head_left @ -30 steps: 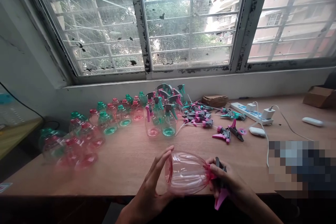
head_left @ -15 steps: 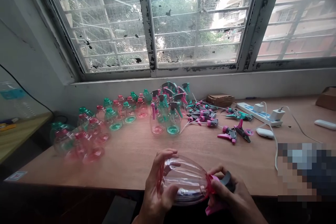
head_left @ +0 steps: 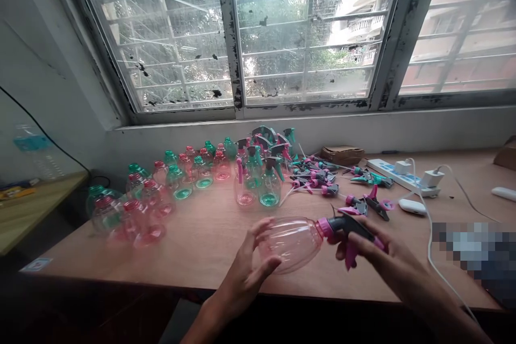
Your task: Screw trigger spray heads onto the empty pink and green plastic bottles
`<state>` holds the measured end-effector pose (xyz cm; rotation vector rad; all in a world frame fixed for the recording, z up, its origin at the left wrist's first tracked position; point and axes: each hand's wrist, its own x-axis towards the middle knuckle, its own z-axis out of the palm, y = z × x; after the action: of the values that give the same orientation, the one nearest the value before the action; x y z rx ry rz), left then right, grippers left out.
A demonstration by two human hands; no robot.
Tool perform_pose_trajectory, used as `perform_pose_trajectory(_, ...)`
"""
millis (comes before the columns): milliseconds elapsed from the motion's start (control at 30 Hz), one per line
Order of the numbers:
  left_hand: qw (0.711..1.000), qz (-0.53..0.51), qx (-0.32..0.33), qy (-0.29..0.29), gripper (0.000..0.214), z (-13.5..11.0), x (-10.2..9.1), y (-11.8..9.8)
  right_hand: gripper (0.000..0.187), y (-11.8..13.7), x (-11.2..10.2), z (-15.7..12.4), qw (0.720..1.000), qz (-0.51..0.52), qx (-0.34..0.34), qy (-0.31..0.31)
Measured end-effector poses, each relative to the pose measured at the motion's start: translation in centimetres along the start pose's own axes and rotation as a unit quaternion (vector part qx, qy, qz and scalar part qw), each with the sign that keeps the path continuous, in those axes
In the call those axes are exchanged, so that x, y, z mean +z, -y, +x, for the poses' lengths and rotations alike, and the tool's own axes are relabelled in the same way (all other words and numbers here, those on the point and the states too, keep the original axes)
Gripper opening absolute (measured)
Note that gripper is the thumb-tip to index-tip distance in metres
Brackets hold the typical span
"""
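Note:
A clear pink spray bottle [head_left: 292, 242] lies sideways in the air over the table's front edge, its neck to the right. My left hand [head_left: 252, 263] is closed round its base end, thumb in front. On its neck sits a trigger sprayer [head_left: 342, 226] with a pink collar and a dark grey head. My right hand [head_left: 374, 247] grips that sprayer head, with the pink trigger pointing down by the fingers. Behind my hands stand several bottles with sprayers fitted, among them a green one [head_left: 269, 188]. Loose pink and grey sprayer heads [head_left: 318, 177] lie in a heap right of them.
Several open pink and green bottles [head_left: 147, 204] stand at the table's left. A white power strip [head_left: 403, 176] with plugs and cables lies at the right, near a white mouse-like object [head_left: 411, 206]. A brown packet [head_left: 342, 155] rests by the window wall.
The bottle has risen a little and its sprayer has turned, so the dark head now points up and right. My right hand has shifted from the collar to the sprayer head.

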<state>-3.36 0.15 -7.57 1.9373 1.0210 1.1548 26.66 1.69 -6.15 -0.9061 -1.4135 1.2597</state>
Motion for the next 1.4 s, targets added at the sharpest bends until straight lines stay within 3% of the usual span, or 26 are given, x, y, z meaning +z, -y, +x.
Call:
perform_pose_trajectory(100, 0.981, 0.151, -0.030, 0.120, 0.054, 1.6, 0.4, -0.1, 0.039, 2.5, -2.3, 2.3, 0.987, -0.106, -0.073, -0.097)
perform_pose_trajectory(167, 0.968, 0.198, -0.013, 0.153, 0.061, 3.5, 1.8, 0.2, 0.040, 4.2, -3.5, 4.1, 0.969, -0.153, -0.119, -0.154)
perform_pose_trajectory(233, 0.959, 0.227, 0.001, 0.170, 0.063, 6.4, 3.9, 1.2, 0.040, 5.5, -4.3, 6.2, 0.953, -0.197, -0.154, -0.170)
perform_pose_trajectory(367, 0.945, 0.305, -0.021, 0.113, 0.077, 13.3, 8.6, 4.2, 0.040, 6.1, -4.5, 11.2, 0.937, -0.214, -0.199, -0.190)
perform_pose_trajectory(433, 0.936, 0.340, -0.052, 0.071, 0.066, 16.1, 10.5, 5.5, 0.042, 5.6, -3.9, 13.6, 0.938, -0.210, -0.212, -0.178)
perform_pose_trajectory(500, 0.926, 0.369, -0.072, 0.027, 0.045, 18.1, 12.2, 6.5, 0.045, 4.9, -3.2, 15.7, 0.936, -0.219, -0.220, -0.165)
perform_pose_trajectory(633, 0.911, 0.404, -0.073, -0.020, 0.040, 19.8, 15.0, 7.2, 0.039, 3.6, -2.0, 18.5, 0.930, -0.256, -0.219, -0.144)
perform_pose_trajectory(767, 0.908, 0.417, -0.032, -0.007, 0.040, 20.4, 17.1, 7.1, 0.022, 2.6, -1.3, 20.0, 0.922, -0.308, -0.200, -0.123)
perform_pose_trajectory(900, 0.906, 0.422, 0.004, 0.018, 0.041, 20.3, 17.7, 6.5, 0.015, 1.6, -0.8, 21.2, 0.912, -0.354, -0.179, -0.107)
perform_pose_trajectory(1100, 0.895, 0.417, 0.096, 0.129, 0.069, 16.5, 17.4, 4.2, 0.014, 1.6, -0.3, 21.7, 0.904, -0.384, -0.174, -0.071)
perform_pose_trajectory(1233, 0.880, 0.411, 0.138, 0.194, 0.067, 13.0, 16.2, 2.4, 0.017, 1.6, -0.1, 21.1, 0.902, -0.390, -0.174, -0.063)
perform_pose_trajectory(1400, 0.873, 0.391, 0.155, 0.247, 0.054, 9.6, 12.5, -0.2, 0.026, 1.0, 0.2, 21.1, 0.894, -0.409, -0.167, -0.074)
